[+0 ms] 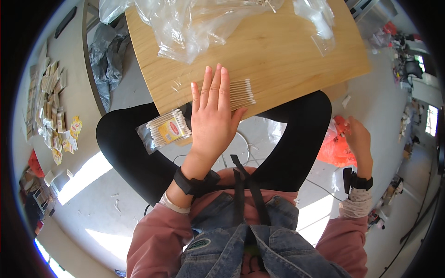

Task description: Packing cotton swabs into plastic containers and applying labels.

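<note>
My left hand lies flat with fingers stretched out, over a row of cotton swabs near the table's front edge. The swabs' white tips stick out to the right of it; the rest of the row is under the palm. Just left of the wrist, a clear bag packed with cotton swabs and a yellow and red card sits at the table edge, above my left thigh. Off to the right, past my right knee, my right hand hangs with its fingers curled together; what they hold, if anything, cannot be made out.
Crumpled clear plastic bags cover the far left of the wooden table. A clear bag with something white lies far right. Many small packs are piled on a surface at left. A red plastic bag is beside my right hand.
</note>
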`<state>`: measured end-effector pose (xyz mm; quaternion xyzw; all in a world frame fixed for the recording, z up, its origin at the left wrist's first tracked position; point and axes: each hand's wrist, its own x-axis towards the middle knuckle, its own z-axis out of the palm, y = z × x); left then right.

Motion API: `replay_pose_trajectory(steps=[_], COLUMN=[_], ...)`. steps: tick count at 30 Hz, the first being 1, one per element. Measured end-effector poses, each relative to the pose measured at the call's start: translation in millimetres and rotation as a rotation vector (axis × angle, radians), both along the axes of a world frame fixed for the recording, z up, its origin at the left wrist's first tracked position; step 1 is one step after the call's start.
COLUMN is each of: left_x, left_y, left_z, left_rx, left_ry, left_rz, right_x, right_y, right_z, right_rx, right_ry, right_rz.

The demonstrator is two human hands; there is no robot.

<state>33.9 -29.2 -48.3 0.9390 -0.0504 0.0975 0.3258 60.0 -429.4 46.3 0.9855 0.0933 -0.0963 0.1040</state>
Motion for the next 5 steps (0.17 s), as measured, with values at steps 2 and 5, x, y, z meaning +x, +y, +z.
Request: replay_pose_trajectory(steps=[2,5], left_x=[-0.6,-3.4], left_y=[1.6,1.6], left_z=[-2.3,-9.4], left_rx=[0.02,0.04], left_ry=[0.006,0.021], left_rz=[-0.019,-0.054], right_x=[5.1,54.1], right_y=[14.5,76.0], right_z=[-1.2,1.0], right_rx=[0.236,0.509], right_ry=[-0.052,-0.083], right_rz=[-0.096,-0.071])
